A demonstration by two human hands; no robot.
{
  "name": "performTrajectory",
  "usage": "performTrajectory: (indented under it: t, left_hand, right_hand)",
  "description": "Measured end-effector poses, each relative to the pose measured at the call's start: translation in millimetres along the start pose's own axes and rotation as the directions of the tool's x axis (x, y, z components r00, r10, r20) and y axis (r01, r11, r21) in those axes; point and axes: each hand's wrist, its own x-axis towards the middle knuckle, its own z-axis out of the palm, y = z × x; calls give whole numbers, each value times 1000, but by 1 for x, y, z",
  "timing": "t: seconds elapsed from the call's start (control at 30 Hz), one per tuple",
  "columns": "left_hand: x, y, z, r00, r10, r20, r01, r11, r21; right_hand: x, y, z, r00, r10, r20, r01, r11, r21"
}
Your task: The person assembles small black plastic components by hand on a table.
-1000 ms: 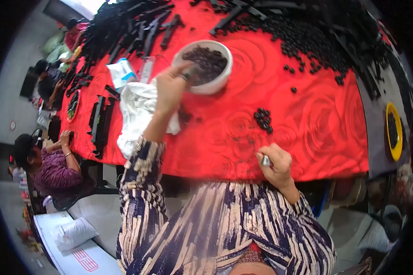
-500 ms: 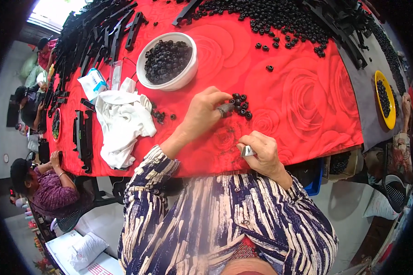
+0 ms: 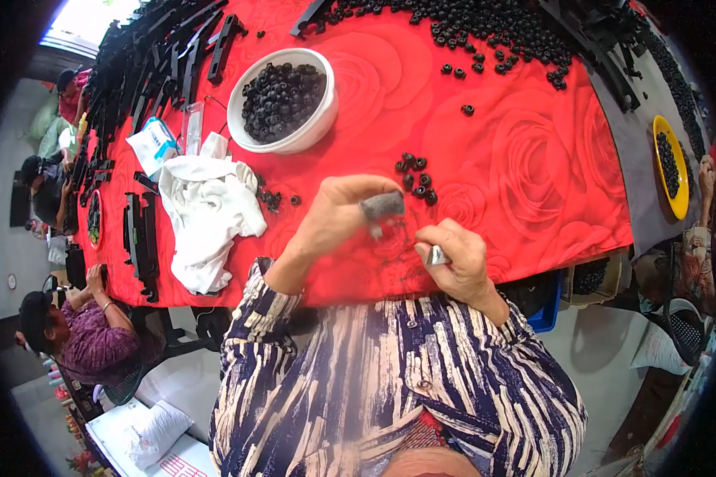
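My left hand (image 3: pixel 326 221) is over the red cloth, fingers curled inward, with a grey wrap (image 3: pixel 382 207) round one finger. Its fingertips are blurred, and I cannot make out what they hold. To its right, my right hand (image 3: pixel 460 261) is closed round a small silver metal tool (image 3: pixel 437 255); only its short shiny end shows. The hands are close but apart. Just beyond them lies a small cluster of black ring-like parts (image 3: pixel 420 180). A white bowl (image 3: pixel 304 145) full of similar black parts (image 3: pixel 282 102) stands farther off to the left.
A crumpled white cloth (image 3: pixel 207 219) lies left of my hand, beside a tissue pack (image 3: pixel 153 145) and long black strips (image 3: pixel 141 234). Loose black parts (image 3: pixel 485 40) cover the far side. A yellow plate (image 3: pixel 681 210) stands at right. A co-worker (image 3: pixel 95 338) sits at left.
My left hand has drawn back from the small cluster, toward me and nearer my right hand. The cluster's parts are spread a little differently. My right hand keeps its grip on the metal tool.
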Motion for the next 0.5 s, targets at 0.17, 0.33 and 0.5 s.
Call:
performTrajectory:
  t: [0.17,0.33,0.5]
  left_hand:
    - [-37,-19,18,987,-90,135,155,771,-618]
    - [-49,-28,35,939,-295,179,324,575,-752]
    - [-62,-25,38,968,-173,180,249,733,-633]
  right_hand:
    - [9,-17,-6,998,67,-12,-64,984,167]
    - [13,-21,-6,993,57,100,-76,976,204]
    - [12,-26,-10,993,-9,115,-14,982,191]
